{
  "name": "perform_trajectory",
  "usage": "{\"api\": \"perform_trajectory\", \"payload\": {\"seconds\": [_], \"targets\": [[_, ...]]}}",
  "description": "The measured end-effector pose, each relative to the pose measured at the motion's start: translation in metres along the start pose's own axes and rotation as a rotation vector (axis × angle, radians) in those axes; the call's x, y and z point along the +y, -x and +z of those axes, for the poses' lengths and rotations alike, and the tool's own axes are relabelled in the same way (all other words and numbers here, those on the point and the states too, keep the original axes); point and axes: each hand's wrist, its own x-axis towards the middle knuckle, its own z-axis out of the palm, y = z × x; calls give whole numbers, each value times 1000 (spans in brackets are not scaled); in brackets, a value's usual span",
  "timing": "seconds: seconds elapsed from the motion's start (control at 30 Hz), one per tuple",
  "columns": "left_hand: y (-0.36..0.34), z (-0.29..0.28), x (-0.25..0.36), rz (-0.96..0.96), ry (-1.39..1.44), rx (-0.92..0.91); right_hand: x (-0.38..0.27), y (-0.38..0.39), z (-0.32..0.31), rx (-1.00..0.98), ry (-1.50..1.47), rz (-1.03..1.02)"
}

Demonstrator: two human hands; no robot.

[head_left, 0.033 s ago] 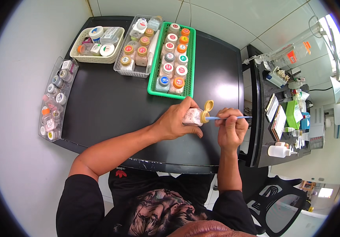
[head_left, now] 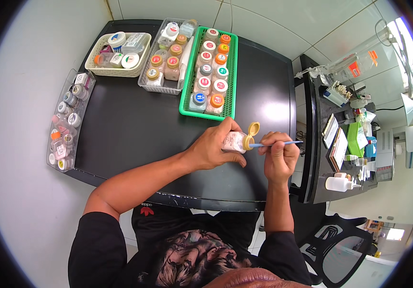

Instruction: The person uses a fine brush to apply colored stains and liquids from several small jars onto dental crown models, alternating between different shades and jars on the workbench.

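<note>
My left hand [head_left: 216, 149] is closed round a small clear bottle [head_left: 234, 142] of pale pinkish contents, tilted on its side with its mouth toward the right. The bottle's gold flip cap [head_left: 254, 128] stands up, hinged back from the gold collar. Between the thumb and fingers of my right hand [head_left: 281, 156] is a thin blue stick [head_left: 290, 142] with a tapered outer end. Its other end reaches the bottle's mouth and seems to go inside; the tip is hidden.
Beyond my hands stands a green basket [head_left: 184, 106] of capped bottles. Left of it are a clear bin [head_left: 141, 80], a cream basket [head_left: 120, 72] and a clear tray [head_left: 52, 144] of jars. A side bench [head_left: 319, 185] at right carries a white squeeze bottle [head_left: 339, 184] and notebooks.
My right hand has shifted slightly left with the blue stick, bringing it a little farther into the bottle's mouth. The left hand and bottle stay nearly in place.
</note>
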Motion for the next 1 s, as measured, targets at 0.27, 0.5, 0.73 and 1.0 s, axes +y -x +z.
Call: {"api": "perform_trajectory", "payload": {"seconds": [0.27,0.5,0.73,1.0], "targets": [[1,1,-4,128,-49,4,1,-4,3,55,78,-328],[-1,1,-3,159,-99,14,-2,0,19,5,254,-278],[-2,-1,-2,188,-106,-30,1,-2,5,88,71,-170],[1,1,-2,75,82,-52,0,-2,-1,-86,93,-21]]}}
